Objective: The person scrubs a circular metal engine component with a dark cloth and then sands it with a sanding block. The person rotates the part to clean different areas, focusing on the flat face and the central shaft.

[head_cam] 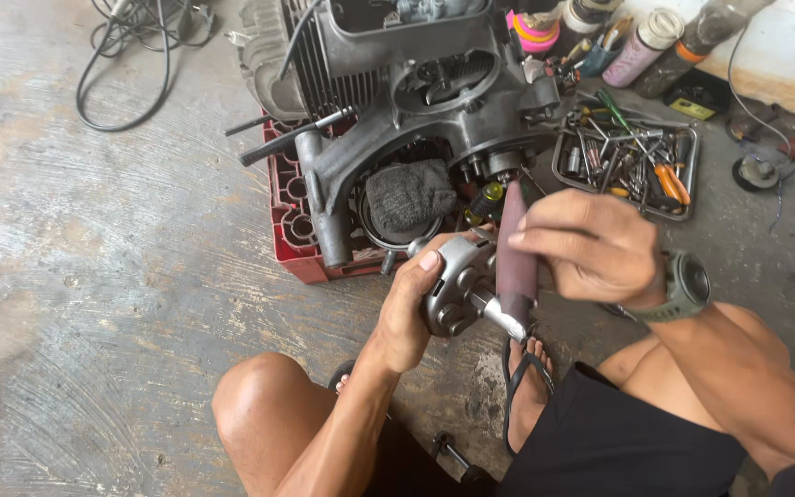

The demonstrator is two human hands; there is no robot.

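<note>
We see the left hand [411,308] at centre frame, fingers wrapped around a round grey metal part [457,285] with holes in its face — thumb across the top edge, held firmly. The right hand [591,247] sits just right of it, fingers closed around a dark maroon strip [514,253] that looks like abrasive paper, folded over a shiny shaft [499,317] sticking out of the metal part. We can't tell whether the strip is paper or cloth. A grey wristwatch [683,287] is on the right wrist.

Both hands hover above the concrete floor [94,276], between the person's bare knees; a foot in a black flip-flop [526,368] shows below the part.

Just above the hands, upper centre, a grey engine casing [416,101] rests on a red plastic crate [292,221]. A dark grey wad [409,193] — steel-wool-like — sits in the casing's round opening. A yellow-and-black screwdriver handle [488,198] lies touching the casing, right behind the strip.

Upper right: a metal tray [687,175] full of screwdrivers and bits, near the right hand but apart from it. Behind the tray, spray cans [646,41] and tape rolls [534,28] lie along the top edge. Black cables [131,55] coil in the upper left, well apart from the work.
</note>
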